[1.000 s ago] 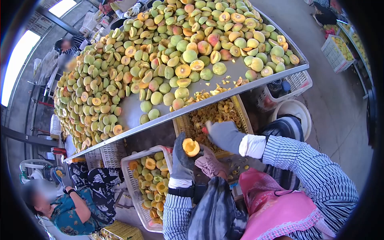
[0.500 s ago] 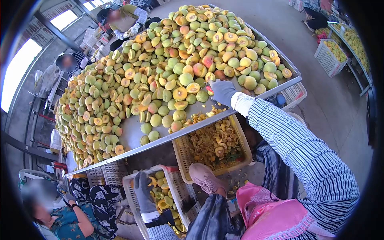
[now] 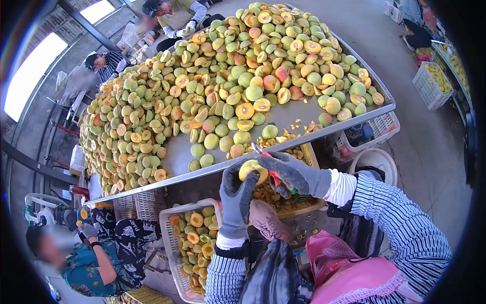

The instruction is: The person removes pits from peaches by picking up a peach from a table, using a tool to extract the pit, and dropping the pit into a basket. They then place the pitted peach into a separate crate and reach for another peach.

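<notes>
Grey knit gloves cover both hands, which meet just below the front edge of the desk [image 3: 212,169]. The left hand [image 3: 237,200] is curled round a peach [image 3: 253,169], thumb and fingers cupping it from beneath, so the fruit sits in the air just under the desk rim. The right hand [image 3: 296,175] is closed on a small tool [image 3: 273,178] with a red handle; its metal tip pokes up beside the fruit, touching it or nearly so. That tip sits close to the left fingers, so a slip off the fruit could jab the glove. A loose grip could drop the peach past the white crate [image 3: 169,228] of halves below the desk and onto the floor. Whether the peach is whole or already halved cannot be told, since the glove covers much of it. The tool's working end is too small to read. The yellow crate [image 3: 306,205] under the desk is largely behind the hands, and a co-worker [image 3: 86,263] seated left of the desk is partly lost in the dark rim.
</notes>
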### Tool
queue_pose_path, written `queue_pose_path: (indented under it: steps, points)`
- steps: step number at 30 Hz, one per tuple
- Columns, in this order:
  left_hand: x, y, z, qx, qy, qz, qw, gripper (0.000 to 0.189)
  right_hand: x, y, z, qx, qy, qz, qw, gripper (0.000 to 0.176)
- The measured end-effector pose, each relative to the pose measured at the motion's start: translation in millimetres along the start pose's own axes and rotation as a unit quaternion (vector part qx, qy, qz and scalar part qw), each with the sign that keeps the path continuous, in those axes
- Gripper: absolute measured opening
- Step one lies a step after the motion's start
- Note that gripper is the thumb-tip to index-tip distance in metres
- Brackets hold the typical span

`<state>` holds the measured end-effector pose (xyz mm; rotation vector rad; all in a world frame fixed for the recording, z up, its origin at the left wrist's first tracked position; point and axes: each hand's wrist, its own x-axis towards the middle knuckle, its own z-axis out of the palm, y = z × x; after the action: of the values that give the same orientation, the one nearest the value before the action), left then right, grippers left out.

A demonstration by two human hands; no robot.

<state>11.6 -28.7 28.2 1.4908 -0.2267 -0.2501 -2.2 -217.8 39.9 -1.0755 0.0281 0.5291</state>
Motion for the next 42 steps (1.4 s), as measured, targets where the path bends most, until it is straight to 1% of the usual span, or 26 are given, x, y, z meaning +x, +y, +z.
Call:
queue_pose_path:
  steps: [1,2,5,7,8,9,11,13,14,17,18,22,24,26,28,30,33,34,35,36,37,38,39,40,41,42]
  points:
    - [-2.5,-1.7,-1.9,-0.005,0.024,0.000,1.000,0.051,-1.3,2.0,2.9,-0.031,0.038,-0.003,0.999,0.057]
    - [-4.7,-2.5,-2.8,-0.009,0.048,-0.002,0.999,0.050,-2.1,5.2,2.7,-0.076,0.019,-0.018,0.997,0.059]
    - [-9.6,11.3,2.9,-0.053,0.052,-0.026,0.997,0.045,3.6,6.7,3.3,-0.084,0.014,-0.061,0.994,0.059]
    - [-10.9,3.2,-6.2,-0.093,0.034,-0.083,0.992,0.043,10.1,22.6,0.2,-0.066,0.015,-0.126,0.990,0.053]
    - [-11.3,-6.4,-10.5,-0.170,0.053,-0.107,0.978,0.043,12.5,26.6,-1.8,-0.235,0.104,-0.205,0.944,0.051]
    - [-11.0,-13.3,-14.1,-0.245,0.072,-0.132,0.958,0.043,12.7,30.6,-1.6,-0.393,0.189,-0.274,0.857,0.048]
    - [-9.8,-24.4,-17.7,-0.230,0.107,-0.109,0.961,0.044,4.3,43.6,6.4,-0.404,0.171,-0.292,0.850,0.046]
    - [-7.6,-25.9,-15.1,-0.368,0.086,-0.096,0.921,0.033,1.1,58.0,10.5,-0.523,0.104,-0.209,0.820,0.050]
    - [-12.9,-33.9,-7.4,-0.063,0.083,0.043,0.994,0.033,2.2,62.3,11.4,-0.539,0.110,-0.180,0.815,0.051]
    - [-12.7,-67.6,-27.7,-0.039,0.110,0.009,0.993,0.039,4.2,68.1,11.3,-0.533,0.106,-0.174,0.821,0.049]
    - [-19.3,-53.9,-21.7,0.041,0.093,0.090,0.991,0.038,4.8,71.3,10.9,-0.532,0.106,-0.174,0.822,0.049]
    - [-20.2,-46.6,-12.2,0.051,0.149,0.107,0.982,0.030,6.2,75.1,11.7,-0.493,0.057,-0.166,0.852,0.050]
    - [-22.1,-30.9,-4.4,-0.194,0.184,0.009,0.964,0.027,6.7,72.7,14.7,-0.490,0.025,-0.146,0.859,0.051]
    - [-23.4,-23.6,-3.9,-0.215,0.175,0.014,0.961,0.028,4.5,66.9,16.7,-0.389,-0.030,-0.149,0.908,0.051]
    - [-24.4,-22.9,-4.0,-0.234,0.165,0.018,0.958,0.030,2.6,64.9,16.6,-0.347,-0.065,-0.126,0.927,0.051]
    - [-25.7,-24.6,-4.6,-0.120,0.163,0.061,0.977,0.036,1.9,63.9,14.6,-0.302,-0.100,-0.102,0.942,0.052]
    - [-22.6,-27.8,-13.6,-0.006,0.121,0.058,0.991,0.044,-0.1,60.0,10.4,-0.348,-0.108,-0.067,0.929,0.053]
    - [-22.5,-26.3,-11.1,-0.006,0.120,0.057,0.991,0.044,-1.9,56.6,10.3,-0.287,-0.134,-0.015,0.949,0.053]
    - [-23.5,-24.1,-7.2,0.091,0.152,0.132,0.975,0.047,-3.5,55.6,10.2,-0.222,-0.159,0.036,0.961,0.054]
    - [-23.1,-19.2,-3.1,0.186,0.182,0.206,0.943,0.050,-2.1,57.9,9.9,-0.221,-0.157,0.037,0.962,0.054]
    - [-19.4,-12.5,-3.4,0.186,0.181,0.205,0.944,0.050,0.7,61.9,9.8,-0.144,-0.188,0.040,0.971,0.054]
    - [-14.2,-4.4,-6.5,0.282,0.166,0.271,0.906,0.048,1.6,64.8,9.6,-0.066,-0.218,0.045,0.973,0.055]
    - [-12.4,-0.9,-8.3,0.373,0.151,0.332,0.853,0.046,-0.1,60.9,9.0,-0.066,-0.219,0.047,0.972,0.055]
    - [-10.1,-7.6,-8.6,0.235,0.121,0.244,0.933,0.038,-1.8,52.0,8.2,-0.157,-0.203,0.031,0.966,0.054]
    - [-11.0,-6.3,-7.6,0.236,0.122,0.244,0.933,0.038,-2.8,47.0,7.9,-0.246,-0.186,0.014,0.951,0.054]
    - [-11.1,3.2,-3.2,0.178,0.119,0.202,0.956,0.035,-2.1,52.6,8.4,-0.245,-0.187,0.013,0.951,0.054]
